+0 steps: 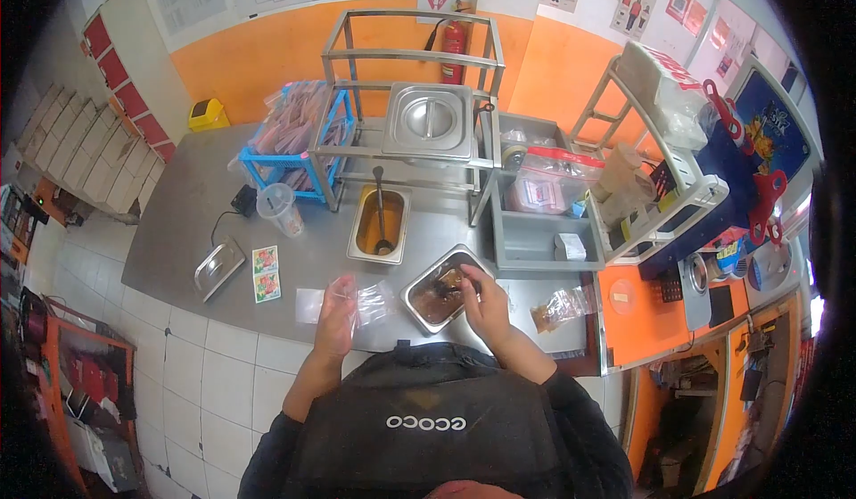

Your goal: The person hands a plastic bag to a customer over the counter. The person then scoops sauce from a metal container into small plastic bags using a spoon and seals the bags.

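- Clear plastic bag [370, 301]: held up over the steel counter [187, 222] front edge, just left of the pan; pinched in fingers of left hand [337, 316], mouth looks loose.
- Steel pan w/ dark sauced food [439, 289]: on counter, tilted diagonal to the edge; right hand [486, 307] reaches in, fingers closed on a small utensil or a piece of food, can't tell which.
- Risk: sauce may drip on counter btwn pan and bag, as bag is off to 1 side; thin bag could slip or fold shut in a 1-hand pinch.
- Filled bag [560, 307]: lies right of pan.
- Pan of orange sauce w/ ladle [380, 222]: behind.
- 2 printed cards [265, 272], loose lid [219, 265]: left.
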The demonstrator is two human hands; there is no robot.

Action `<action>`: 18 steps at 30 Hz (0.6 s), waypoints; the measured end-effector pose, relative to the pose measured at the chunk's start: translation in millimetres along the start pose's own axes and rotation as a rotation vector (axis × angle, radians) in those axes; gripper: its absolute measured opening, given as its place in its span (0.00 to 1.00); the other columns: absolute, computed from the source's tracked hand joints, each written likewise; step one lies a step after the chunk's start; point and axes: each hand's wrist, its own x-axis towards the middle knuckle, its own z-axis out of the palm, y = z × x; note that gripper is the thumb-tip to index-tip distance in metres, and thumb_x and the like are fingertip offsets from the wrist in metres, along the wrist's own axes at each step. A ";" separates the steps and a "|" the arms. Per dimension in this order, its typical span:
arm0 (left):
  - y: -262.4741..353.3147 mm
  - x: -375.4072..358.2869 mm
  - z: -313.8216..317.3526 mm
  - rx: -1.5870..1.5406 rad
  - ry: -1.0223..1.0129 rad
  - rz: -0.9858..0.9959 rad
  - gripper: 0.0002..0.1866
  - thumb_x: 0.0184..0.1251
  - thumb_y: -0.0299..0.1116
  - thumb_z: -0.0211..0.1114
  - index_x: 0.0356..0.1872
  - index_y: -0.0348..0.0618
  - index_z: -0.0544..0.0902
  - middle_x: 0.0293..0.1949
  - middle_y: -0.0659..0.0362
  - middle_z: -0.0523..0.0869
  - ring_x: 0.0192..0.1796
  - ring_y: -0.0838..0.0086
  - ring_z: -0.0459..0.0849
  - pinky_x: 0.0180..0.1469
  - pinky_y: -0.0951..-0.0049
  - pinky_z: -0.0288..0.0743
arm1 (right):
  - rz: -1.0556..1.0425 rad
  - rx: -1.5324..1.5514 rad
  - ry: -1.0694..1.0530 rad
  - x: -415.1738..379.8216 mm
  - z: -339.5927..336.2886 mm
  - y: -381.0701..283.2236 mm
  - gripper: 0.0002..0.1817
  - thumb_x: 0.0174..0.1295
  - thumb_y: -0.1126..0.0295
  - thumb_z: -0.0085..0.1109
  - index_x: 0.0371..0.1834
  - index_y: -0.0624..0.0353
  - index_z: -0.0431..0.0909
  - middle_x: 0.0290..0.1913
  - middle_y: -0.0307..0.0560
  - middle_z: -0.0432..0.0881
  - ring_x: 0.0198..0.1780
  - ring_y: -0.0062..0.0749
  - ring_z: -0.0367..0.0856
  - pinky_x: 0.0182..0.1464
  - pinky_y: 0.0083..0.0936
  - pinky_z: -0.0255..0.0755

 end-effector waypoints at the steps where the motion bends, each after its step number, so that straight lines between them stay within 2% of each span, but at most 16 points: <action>1: -0.2 -0.1 -0.6 0.002 0.003 -0.009 0.26 0.57 0.33 0.57 0.59 0.39 0.64 0.56 0.57 0.68 0.62 0.70 0.62 0.66 0.68 0.50 | -0.048 -0.027 -0.076 0.6 0.2 2.1 0.13 0.62 0.72 0.50 0.48 0.64 0.74 0.41 0.58 0.80 0.43 0.49 0.80 0.46 0.34 0.73; 3: 0.8 -0.2 1.5 -0.002 0.002 -0.003 0.27 0.57 0.33 0.57 0.59 0.39 0.64 0.57 0.57 0.68 0.63 0.70 0.62 0.66 0.68 0.50 | -0.143 -0.082 -0.225 1.2 0.6 5.3 0.13 0.62 0.72 0.50 0.48 0.64 0.74 0.41 0.58 0.80 0.43 0.49 0.80 0.46 0.33 0.73; 6: 3.4 -1.3 5.4 -0.001 -0.011 0.008 0.27 0.57 0.33 0.57 0.59 0.39 0.65 0.57 0.57 0.67 0.63 0.70 0.62 0.66 0.68 0.50 | -0.058 0.109 -0.279 -5.6 7.5 5.2 0.13 0.62 0.72 0.50 0.48 0.64 0.74 0.41 0.58 0.80 0.43 0.50 0.79 0.47 0.34 0.73; 9: 3.4 -1.3 3.8 0.008 -0.012 0.014 0.27 0.57 0.32 0.57 0.59 0.39 0.65 0.57 0.56 0.67 0.63 0.69 0.62 0.67 0.67 0.50 | 0.173 0.330 -0.214 -4.9 0.2 -7.5 0.13 0.62 0.71 0.50 0.48 0.64 0.74 0.40 0.59 0.80 0.42 0.51 0.79 0.47 0.35 0.72; 10: 4.2 -1.8 4.5 0.012 -0.010 0.013 0.27 0.57 0.32 0.57 0.59 0.39 0.65 0.57 0.56 0.68 0.63 0.69 0.62 0.67 0.67 0.50 | 0.100 0.221 -0.190 -4.2 -0.1 -5.3 0.13 0.62 0.71 0.50 0.48 0.64 0.73 0.40 0.60 0.80 0.42 0.51 0.79 0.47 0.35 0.72; 12: 8.8 -3.1 8.5 -0.015 0.006 -0.001 0.25 0.57 0.29 0.56 0.58 0.41 0.66 0.53 0.59 0.69 0.57 0.72 0.66 0.61 0.70 0.57 | -0.048 0.002 -0.141 -0.7 0.4 2.8 0.14 0.62 0.71 0.50 0.48 0.65 0.73 0.39 0.60 0.80 0.41 0.50 0.80 0.47 0.34 0.72; 15: 8.9 -2.2 8.5 -0.019 0.014 -0.001 0.24 0.56 0.28 0.56 0.57 0.42 0.67 0.49 0.61 0.71 0.51 0.75 0.68 0.55 0.73 0.62 | -0.284 -0.166 -0.075 1.7 4.7 6.9 0.12 0.64 0.74 0.49 0.48 0.67 0.72 0.34 0.52 0.81 0.29 0.29 0.82 0.32 0.22 0.76; 16: 7.8 -1.1 7.8 -0.015 0.014 0.004 0.24 0.56 0.28 0.56 0.57 0.42 0.67 0.48 0.61 0.71 0.50 0.75 0.69 0.53 0.74 0.63 | -0.155 -0.087 -0.083 0.4 6.5 8.9 0.12 0.64 0.74 0.49 0.48 0.67 0.72 0.35 0.53 0.81 0.30 0.31 0.82 0.33 0.23 0.76; 18: 6.5 -0.8 7.0 0.001 0.002 -0.008 0.25 0.57 0.30 0.56 0.58 0.41 0.66 0.54 0.58 0.69 0.59 0.70 0.64 0.62 0.68 0.55 | 0.100 0.072 -0.100 -2.2 9.8 11.9 0.12 0.64 0.74 0.48 0.48 0.67 0.72 0.36 0.55 0.81 0.31 0.36 0.82 0.34 0.25 0.76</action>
